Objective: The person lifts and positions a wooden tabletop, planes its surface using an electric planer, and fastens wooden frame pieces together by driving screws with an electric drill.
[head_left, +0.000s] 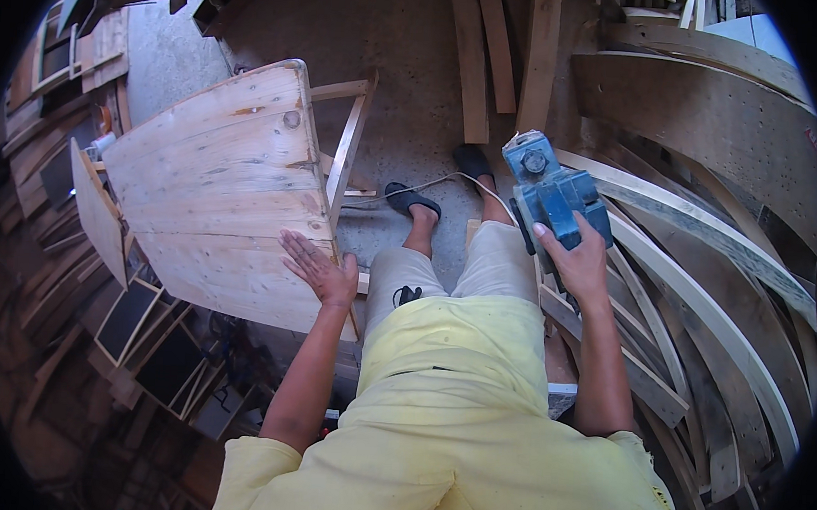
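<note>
My left hand [315, 267] lies with its fingers stretched out on the near right corner of a pale wooden panel [211, 173]. The panel is made of joined planks, with knots and a curved outline, and it stands tilted on a wooden frame [347, 152]. On my right, a blue handheld power sander [552, 193] is held up, with my right hand [580, 261] gripping its rear end. Its underside is hidden. A thin pale cord [435, 180] runs across the floor near my feet.
Long curved boards [699, 277] are stacked close on my right. Straight planks [471, 66] lie on the concrete floor ahead. A smaller wooden panel [98, 214] stands left of the large one. Dark-panelled frames [171, 359] and more wood pieces crowd the left side.
</note>
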`<state>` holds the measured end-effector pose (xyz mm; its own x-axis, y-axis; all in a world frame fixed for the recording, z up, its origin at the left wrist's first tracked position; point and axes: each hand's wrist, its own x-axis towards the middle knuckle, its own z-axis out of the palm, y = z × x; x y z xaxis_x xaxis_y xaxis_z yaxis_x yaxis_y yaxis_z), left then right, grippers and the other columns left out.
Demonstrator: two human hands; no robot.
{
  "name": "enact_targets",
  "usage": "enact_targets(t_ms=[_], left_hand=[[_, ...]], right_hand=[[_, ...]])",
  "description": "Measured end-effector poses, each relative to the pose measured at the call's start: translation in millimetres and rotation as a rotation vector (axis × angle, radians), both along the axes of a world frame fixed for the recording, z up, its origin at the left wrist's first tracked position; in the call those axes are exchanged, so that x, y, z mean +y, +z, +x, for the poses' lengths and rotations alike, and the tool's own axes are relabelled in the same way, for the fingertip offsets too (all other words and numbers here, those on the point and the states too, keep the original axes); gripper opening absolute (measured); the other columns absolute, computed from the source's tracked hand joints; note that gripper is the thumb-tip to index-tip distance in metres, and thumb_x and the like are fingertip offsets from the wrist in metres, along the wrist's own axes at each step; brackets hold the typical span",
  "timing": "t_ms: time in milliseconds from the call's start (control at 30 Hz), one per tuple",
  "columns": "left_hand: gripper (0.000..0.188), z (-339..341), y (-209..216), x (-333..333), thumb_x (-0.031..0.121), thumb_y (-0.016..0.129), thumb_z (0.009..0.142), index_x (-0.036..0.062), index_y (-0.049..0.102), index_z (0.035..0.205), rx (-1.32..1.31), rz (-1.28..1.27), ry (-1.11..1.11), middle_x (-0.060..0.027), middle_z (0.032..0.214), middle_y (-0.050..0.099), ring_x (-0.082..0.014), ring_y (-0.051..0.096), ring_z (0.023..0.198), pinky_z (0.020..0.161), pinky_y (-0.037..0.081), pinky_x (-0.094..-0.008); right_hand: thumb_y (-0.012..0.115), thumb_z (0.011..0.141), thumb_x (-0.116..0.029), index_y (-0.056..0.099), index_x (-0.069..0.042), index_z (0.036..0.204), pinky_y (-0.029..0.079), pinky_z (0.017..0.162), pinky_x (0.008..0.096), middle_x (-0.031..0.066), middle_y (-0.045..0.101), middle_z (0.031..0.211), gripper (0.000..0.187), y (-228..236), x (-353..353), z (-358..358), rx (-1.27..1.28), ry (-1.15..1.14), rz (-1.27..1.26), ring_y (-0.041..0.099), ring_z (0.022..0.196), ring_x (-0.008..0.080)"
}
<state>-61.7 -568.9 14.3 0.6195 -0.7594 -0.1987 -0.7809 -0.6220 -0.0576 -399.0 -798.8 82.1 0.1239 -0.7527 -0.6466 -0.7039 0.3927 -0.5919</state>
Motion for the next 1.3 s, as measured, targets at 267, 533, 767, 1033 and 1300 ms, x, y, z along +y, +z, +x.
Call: enact_targets(t_ms=[267, 533, 767, 1033, 1300], left_hand=[[0.120, 1.9, -2.0, 1.9, 0.032, 0.071, 0.067, -0.0071, -0.005, 0.151, 0.015, 0.000, -0.003, -0.0265, 0.160, -0.004, -0.0395, -0.006, 0.150, 0.118, -0.003, -0.0564], [0.117, 1.0, -4.3, 1.8, 0.027, 0.072, 0.068, -0.0050, -0.003, 0.152, -0.014, -0.028, -0.003, -0.0246, 0.161, -0.003, -0.0378, -0.005, 0.150, 0.119, -0.002, -0.0547], [0.119, 1.4, -3.1, 0.4, 0.031, 0.072, 0.068, -0.0055, -0.004, 0.152, -0.003, -0.018, -0.002, -0.0256, 0.161, -0.003, -0.0385, -0.005, 0.150, 0.118, -0.003, -0.0557], [0.091, 28.1, -7.2, 7.7, 0.046, 0.051, 0.093, 0.0004, 0.002, 0.155, 0.163, -0.102, 0.028, -0.0184, 0.163, -0.001, -0.0343, -0.004, 0.151, 0.119, -0.002, -0.0525], [0.084, 188.6, -27.7, -37.1, 0.062, 0.025, 0.099, 0.0013, 0.010, 0.155, -0.120, -0.253, 0.828, -0.0161, 0.163, 0.006, -0.0292, 0.003, 0.151, 0.119, 0.002, -0.0500]], right_hand=[[0.078, 0.079, -0.045, 0.066, 0.006, 0.100, 0.053, 0.074, 0.0365, 0.0190, 0.071, 0.086, 0.057, -3.6, 2.4, 0.7, 0.013, -0.001, 0.006, 0.070, 0.078, 0.0282], [0.077, 0.080, -0.044, 0.067, 0.005, 0.100, 0.053, 0.075, 0.0368, 0.0191, 0.071, 0.086, 0.054, -4.5, 4.1, 0.6, -0.011, -0.004, -0.005, 0.070, 0.079, 0.0297], [0.077, 0.080, -0.044, 0.066, 0.005, 0.100, 0.053, 0.075, 0.0373, 0.0197, 0.071, 0.086, 0.054, -7.2, 3.6, 1.5, -0.015, -0.002, 0.015, 0.070, 0.079, 0.0303], [0.078, 0.080, -0.041, 0.067, 0.003, 0.098, 0.052, 0.074, 0.0372, 0.0189, 0.071, 0.085, 0.049, -2.4, 5.3, -0.1, -0.002, 0.017, -0.044, 0.070, 0.078, 0.0307], [0.078, 0.080, -0.040, 0.067, 0.003, 0.096, 0.052, 0.072, 0.0375, 0.0186, 0.070, 0.083, 0.047, 1.8, 4.8, 4.9, -0.011, 0.057, -0.076, 0.069, 0.076, 0.0308]])
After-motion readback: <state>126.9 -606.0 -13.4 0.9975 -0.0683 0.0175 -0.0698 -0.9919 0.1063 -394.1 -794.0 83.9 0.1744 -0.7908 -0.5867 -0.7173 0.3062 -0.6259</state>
